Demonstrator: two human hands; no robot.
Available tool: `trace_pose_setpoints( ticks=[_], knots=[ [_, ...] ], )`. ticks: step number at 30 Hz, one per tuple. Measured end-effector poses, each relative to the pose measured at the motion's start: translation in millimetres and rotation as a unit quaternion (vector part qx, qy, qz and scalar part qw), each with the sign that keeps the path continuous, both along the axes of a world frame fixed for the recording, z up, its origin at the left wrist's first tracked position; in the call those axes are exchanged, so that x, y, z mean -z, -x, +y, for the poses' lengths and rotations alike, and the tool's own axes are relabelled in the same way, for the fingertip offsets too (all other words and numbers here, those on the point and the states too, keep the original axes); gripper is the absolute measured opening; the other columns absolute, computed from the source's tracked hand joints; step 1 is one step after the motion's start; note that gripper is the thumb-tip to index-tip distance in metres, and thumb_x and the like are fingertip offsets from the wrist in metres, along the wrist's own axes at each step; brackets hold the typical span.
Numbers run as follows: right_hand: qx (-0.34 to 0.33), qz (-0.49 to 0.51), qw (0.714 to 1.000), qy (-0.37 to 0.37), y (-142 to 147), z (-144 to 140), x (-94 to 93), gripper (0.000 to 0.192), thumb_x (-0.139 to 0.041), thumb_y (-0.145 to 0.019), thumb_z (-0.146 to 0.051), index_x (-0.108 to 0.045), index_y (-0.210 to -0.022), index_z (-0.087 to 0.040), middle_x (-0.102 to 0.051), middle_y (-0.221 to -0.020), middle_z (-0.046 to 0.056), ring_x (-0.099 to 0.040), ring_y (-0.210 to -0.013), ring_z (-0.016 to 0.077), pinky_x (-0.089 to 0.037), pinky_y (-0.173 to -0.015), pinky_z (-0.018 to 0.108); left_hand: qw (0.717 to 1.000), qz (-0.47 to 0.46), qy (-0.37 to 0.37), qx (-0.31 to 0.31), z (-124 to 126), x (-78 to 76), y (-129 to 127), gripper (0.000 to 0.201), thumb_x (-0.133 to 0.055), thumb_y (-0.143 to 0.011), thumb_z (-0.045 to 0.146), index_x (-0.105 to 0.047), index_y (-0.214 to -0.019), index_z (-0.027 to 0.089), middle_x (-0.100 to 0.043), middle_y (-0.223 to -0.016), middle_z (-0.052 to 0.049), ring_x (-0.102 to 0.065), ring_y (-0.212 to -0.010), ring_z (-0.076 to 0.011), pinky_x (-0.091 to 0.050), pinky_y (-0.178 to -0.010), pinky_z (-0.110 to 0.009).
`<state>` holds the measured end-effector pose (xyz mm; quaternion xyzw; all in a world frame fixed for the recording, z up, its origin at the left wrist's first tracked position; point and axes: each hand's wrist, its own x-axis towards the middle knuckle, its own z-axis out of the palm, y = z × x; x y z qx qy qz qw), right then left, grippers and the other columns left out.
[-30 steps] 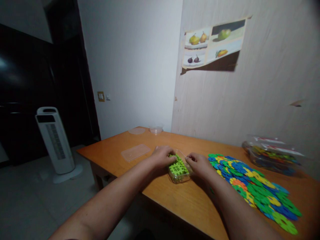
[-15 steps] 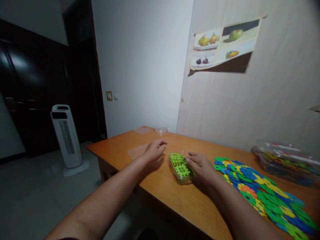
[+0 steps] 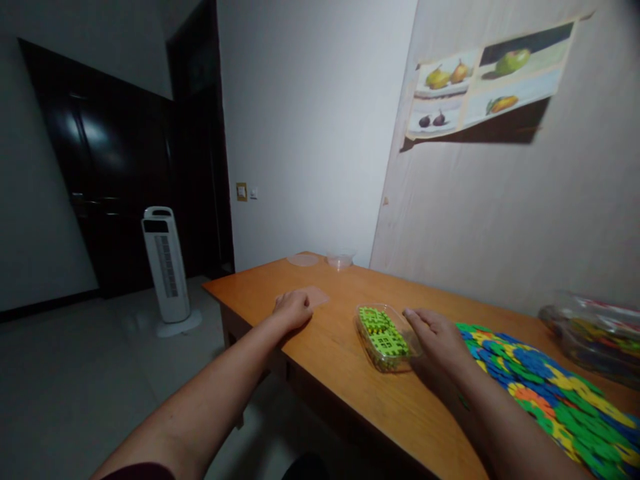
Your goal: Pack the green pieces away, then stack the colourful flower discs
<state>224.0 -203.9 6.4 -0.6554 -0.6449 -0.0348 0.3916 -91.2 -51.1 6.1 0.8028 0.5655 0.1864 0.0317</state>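
A clear plastic box (image 3: 371,357) stands on the table, filled with lime-green toy pieces (image 3: 389,340) that have square cut-outs. My right hand (image 3: 440,337) is at its right side, thumb and fingers closed at the rim; part of the grip is hidden. Left of the box, my left hand (image 3: 293,311) lies over the near left part of a flat clear rectangular lid (image 3: 318,294). Its fingers are curled in at the lid's edge, and the fingertips are partly hidden.
A heap of flower-shaped plastic discs (image 3: 545,380) covers the table's right side, with clear packs (image 3: 595,337) behind it. A round clear bowl (image 3: 340,260) and a round lid (image 3: 303,260) sit at the far corner. A white tower heater (image 3: 167,267) stands on the floor.
The view has turned left. My left hand has moved left and back onto the lid, its fingers curling. My right hand has drawn from over the box to its right rim.
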Motion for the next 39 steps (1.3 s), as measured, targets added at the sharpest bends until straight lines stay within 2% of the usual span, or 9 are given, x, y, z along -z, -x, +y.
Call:
trace_pose_setpoints(
  ticks=[5, 11, 15, 23, 26, 29, 33, 36, 39],
  knots=[
    [0.018, 0.008, 1.0, -0.008, 1, -4, -2.1, 0.04, -0.045, -0.09, -0.051, -0.074, -0.087, -0.024, -0.076, -0.088, 0.01, -0.067, -0.088, 0.0275, -0.049, -0.076, 0.034, 0.999, -0.028, -0.011, -0.045, 8, 2.0, 9, 0.04, -0.056, -0.079, 0.04, -0.068, -0.114, 0.023, -0.065, -0.124, -0.014, -0.057, -0.117, -0.035, -0.043, -0.096, -0.045],
    [0.05, -0.003, 0.999, -0.005, 0, -5, -2.7, 0.051, -0.036, -0.094, -0.056, -0.072, -0.082, -0.021, -0.074, -0.09, 0.011, -0.065, -0.085, 0.0267, -0.045, -0.068, 0.033, 0.994, -0.014, 0.087, -0.07, 27, -6.2, 33, 0.104, -0.069, -0.057, 0.074, -0.047, -0.144, 0.023, -0.046, -0.151, -0.019, -0.039, -0.138, -0.0442, -0.032, -0.108, -0.054],
    [0.041, -0.005, 0.999, -0.004, -2, -3, -0.7, 0.048, -0.039, -0.094, -0.055, -0.072, -0.083, -0.022, -0.075, -0.088, 0.01, -0.066, -0.084, 0.0261, -0.044, -0.068, 0.032, 0.99, -0.014, 0.127, -0.059, 34, -9.7, 41, 0.107, -0.072, -0.053, 0.074, -0.047, -0.145, 0.024, -0.045, -0.151, -0.02, -0.04, -0.137, -0.0463, -0.032, -0.108, -0.056],
    [0.05, -0.01, 0.999, -0.011, -2, -3, 1.3, 0.048, -0.039, -0.094, -0.054, -0.072, -0.085, -0.021, -0.075, -0.089, 0.011, -0.066, -0.086, 0.0269, -0.044, -0.071, 0.033, 0.993, 0.023, 0.096, -0.058, 40, -15.5, 34, 0.111, -0.078, -0.046, 0.072, -0.049, -0.14, 0.02, -0.046, -0.149, -0.023, -0.039, -0.138, -0.0441, -0.032, -0.11, -0.05],
    [0.044, -0.002, 0.999, -0.012, -2, -3, 2.0, 0.048, -0.038, -0.095, -0.054, -0.071, -0.086, -0.021, -0.074, -0.089, 0.01, -0.065, -0.087, 0.0268, -0.043, -0.073, 0.034, 0.995, -0.03, 0.061, -0.072, 44, -13.9, 31, 0.102, -0.084, -0.042, 0.062, -0.055, -0.131, 0.021, -0.049, -0.144, -0.022, -0.041, -0.136, -0.0429, -0.033, -0.11, -0.047],
    [0.048, -0.001, 0.999, -0.012, -2, -3, 2.2, 0.047, -0.039, -0.095, -0.054, -0.07, -0.083, -0.021, -0.073, -0.088, 0.01, -0.064, -0.085, 0.0263, -0.043, -0.073, 0.034, 0.975, -0.179, 0.078, -0.109, 45, -11.6, 27, 0.08, -0.089, -0.038, 0.037, -0.063, -0.111, 0.02, -0.056, -0.136, -0.021, -0.046, -0.131, -0.0426, -0.038, -0.105, -0.045],
    [0.053, -0.004, 0.999, -0.012, -3, -2, 1.6, 0.047, -0.039, -0.094, -0.054, -0.071, -0.086, -0.021, -0.074, -0.091, 0.011, -0.064, -0.086, 0.0267, -0.044, -0.073, 0.035, 0.934, -0.307, 0.128, -0.129, 40, -13.8, 18, 0.038, -0.08, -0.055, 0.028, -0.062, -0.088, 0.018, -0.069, -0.096, -0.013, -0.065, -0.102, -0.0329, -0.049, -0.078, -0.037],
    [0.053, 0.004, 0.998, -0.016, -2, -2, 0.9, 0.047, -0.039, -0.093, -0.053, -0.072, -0.088, -0.02, -0.074, -0.094, 0.011, -0.065, -0.088, 0.027, -0.046, -0.075, 0.035, 0.891, -0.404, 0.167, -0.119, 34, -23.0, 2, 0.014, -0.068, -0.068, 0.023, -0.055, -0.072, 0.018, -0.058, -0.061, -0.004, -0.064, -0.067, -0.0227, -0.045, -0.057, -0.031],
    [0.059, 0.028, 0.997, -0.039, 2, -3, -0.9, 0.046, -0.042, -0.092, -0.054, -0.073, -0.094, -0.019, -0.075, -0.099, 0.012, -0.066, -0.094, 0.0277, -0.048, -0.081, 0.037, 0.842, -0.497, 0.188, -0.091, 26, -35.7, -20, 0.015, -0.057, -0.074, 0.018, -0.046, -0.065, 0.02, -0.042, -0.049, 0.003, -0.048, -0.046, -0.0126, -0.035, -0.047, -0.025]
  ],
)
